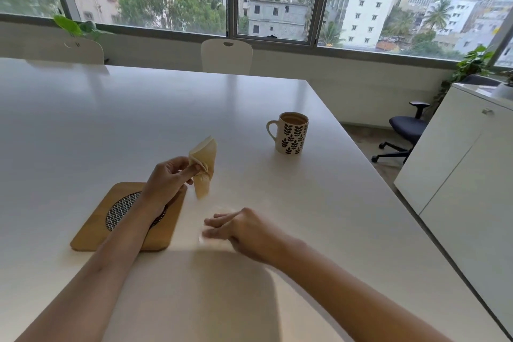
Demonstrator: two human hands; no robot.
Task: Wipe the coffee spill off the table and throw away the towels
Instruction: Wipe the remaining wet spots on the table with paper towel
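Note:
My left hand (169, 178) pinches a folded, coffee-stained paper towel (205, 166) and holds it lifted above the white table (83, 125). Lower and to the right, my right hand (236, 228) rests with fingers stretched out on a white towel (216, 241) that lies flat on the table; the towel is blurred and barely stands out from the surface. No coffee spill is plainly visible on the table around the hands.
A leaf-patterned mug (291, 133) full of coffee stands right of centre. A wooden trivet (125, 219) lies under my left forearm. Two white chairs (226, 55) stand at the far edge, a white cabinet (458, 175) and an office chair (405, 130) at the right.

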